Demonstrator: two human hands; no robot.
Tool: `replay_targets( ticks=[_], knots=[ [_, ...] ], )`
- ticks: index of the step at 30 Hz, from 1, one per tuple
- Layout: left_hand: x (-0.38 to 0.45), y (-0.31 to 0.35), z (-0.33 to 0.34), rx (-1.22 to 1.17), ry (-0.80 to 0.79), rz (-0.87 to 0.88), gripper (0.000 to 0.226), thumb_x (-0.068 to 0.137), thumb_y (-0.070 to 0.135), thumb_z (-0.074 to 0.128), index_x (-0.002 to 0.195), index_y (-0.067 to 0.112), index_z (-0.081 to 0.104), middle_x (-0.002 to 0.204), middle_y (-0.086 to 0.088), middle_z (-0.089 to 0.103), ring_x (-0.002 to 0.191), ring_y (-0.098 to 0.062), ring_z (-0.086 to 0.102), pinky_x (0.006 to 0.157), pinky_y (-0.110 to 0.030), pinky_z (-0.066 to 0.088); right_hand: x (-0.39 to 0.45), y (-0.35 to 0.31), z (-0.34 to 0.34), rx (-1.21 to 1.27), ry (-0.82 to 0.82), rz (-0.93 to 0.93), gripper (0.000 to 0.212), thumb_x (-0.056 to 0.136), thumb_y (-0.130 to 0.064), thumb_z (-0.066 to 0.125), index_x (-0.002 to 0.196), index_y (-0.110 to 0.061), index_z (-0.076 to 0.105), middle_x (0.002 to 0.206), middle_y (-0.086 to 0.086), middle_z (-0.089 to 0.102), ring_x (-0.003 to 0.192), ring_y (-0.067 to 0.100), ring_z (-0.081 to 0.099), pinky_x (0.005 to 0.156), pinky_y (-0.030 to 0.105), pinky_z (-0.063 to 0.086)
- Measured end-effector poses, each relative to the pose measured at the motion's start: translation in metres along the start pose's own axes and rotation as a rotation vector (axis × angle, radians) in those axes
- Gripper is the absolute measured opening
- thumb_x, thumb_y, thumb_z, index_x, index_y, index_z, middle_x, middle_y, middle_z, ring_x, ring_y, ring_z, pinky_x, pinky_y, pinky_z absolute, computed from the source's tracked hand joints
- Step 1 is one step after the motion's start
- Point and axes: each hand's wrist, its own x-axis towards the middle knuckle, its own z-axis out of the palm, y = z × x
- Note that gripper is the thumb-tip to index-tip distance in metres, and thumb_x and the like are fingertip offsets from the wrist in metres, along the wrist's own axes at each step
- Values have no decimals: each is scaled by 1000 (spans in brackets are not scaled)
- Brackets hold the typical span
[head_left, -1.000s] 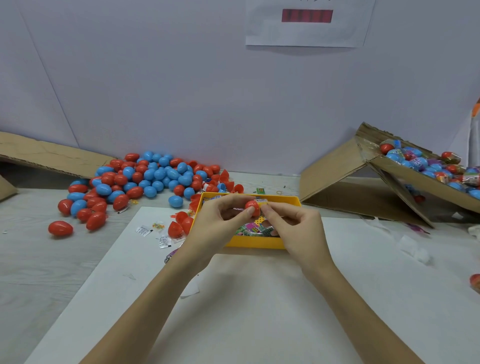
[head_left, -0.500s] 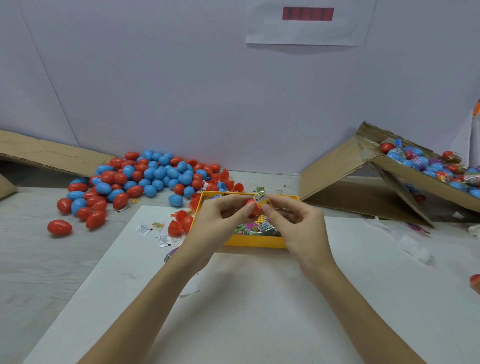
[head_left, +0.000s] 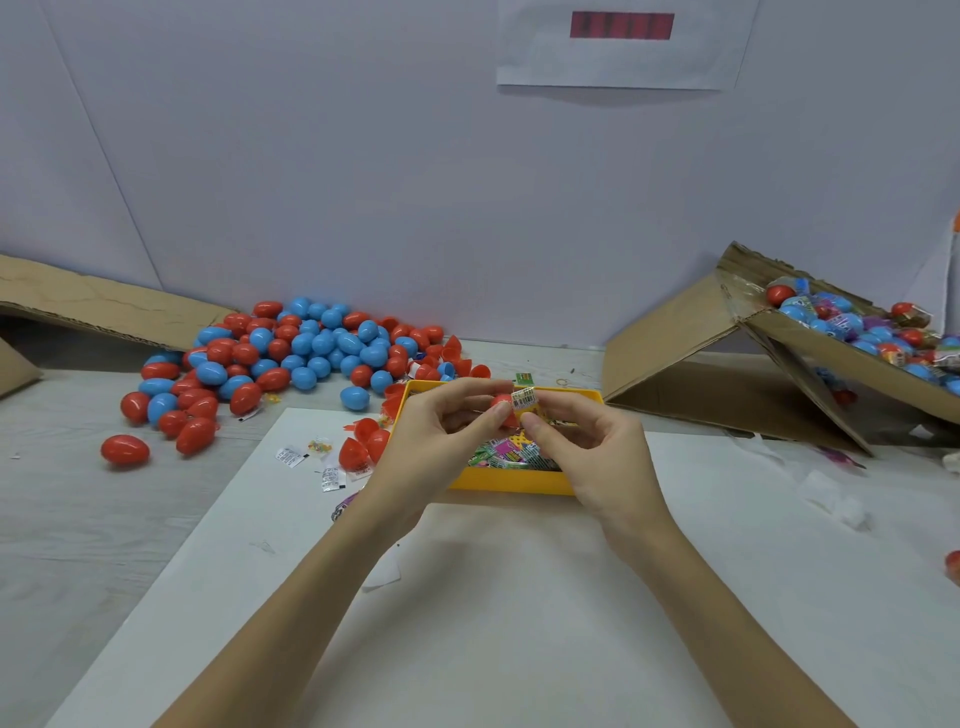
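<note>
The small red plastic egg shell (head_left: 501, 403), glossy and rounded, is pinched by the fingers (head_left: 467, 388) of the left hand (head_left: 436, 436) above the yellow plastic tray (head_left: 514, 484). The right hand (head_left: 597, 452) pinches a small yellow packet (head_left: 524, 401) with a white barcode label, touching the shell.

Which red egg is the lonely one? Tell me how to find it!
Look left of the yellow tray to the big heap of red and blue eggs. Just in front of the heap's left end lies one red egg. It lies apart from the rest, farthest left of all.
</note>
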Motion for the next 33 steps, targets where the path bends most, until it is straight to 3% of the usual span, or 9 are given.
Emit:
replay_targets(
  ticks=[5, 9, 12, 15, 21, 33],
  knots=[
    [-1, -1, 1, 43, -12, 60, 33, 92, 18, 75, 124, 21, 70, 109, 7, 77, 101, -11, 73, 86, -22, 59, -1, -3, -1, 69, 29, 39, 22, 87, -27, 81, 108, -33, 77, 103, -10, 78, 98, 8, 74, 77, 23, 60],
    [-4, -2, 6, 297, 23, 240, 50, 85, 14, 82, 132, 18, 66, 110, 2, 71, 94, -11, 71, 81, -22, 59, -2, -7, 0, 196, -29, 129, 21, 88, -26, 79, 109, -24, 77, 102, -1, 80, 100, 14, 75, 76, 23, 59],
    [-5, -3, 8, 357, 75, 316, 46, 88, 18, 79, 132, 17, 66, 110, 0, 68, 93, -13, 70, 82, -23, 59, -3, -10, 3, 393, -39, 257, 37, 79, -30, 80, 113, -16, 75, 104, 6, 79, 100, 18, 76, 76, 21, 58],
    [-5, -2, 6, 319, 89, 311, 34, 95, 20, 70, 129, 21, 67, 110, 3, 71, 98, -10, 70, 84, -23, 59, -3, -12, 4, 513, -10, 306, 37, 82, -23, 79, 116, -11, 73, 106, 8, 79, 98, 20, 76, 73, 19, 57],
    [-3, -2, 5, 351, 91, 307, 32, 98, 19, 67, 129, 25, 67, 110, 5, 72, 101, -10, 69, 85, -23, 59, -2, -10, 6, 440, 87, 263, 34, 85, -22, 81, 117, -14, 73, 106, 5, 79, 101, 20, 76, 74, 19, 57],
    [-2, -2, 2, 316, 36, 306, 34, 99, 13, 65, 132, 20, 67, 118, 3, 70, 108, -11, 68, 90, -27, 59, -6, -16, 7, 349, 24, 217, 28, 85, -29, 80, 112, -21, 76, 103, 1, 80, 96, 18, 77, 75, 21, 59]
  ],
)
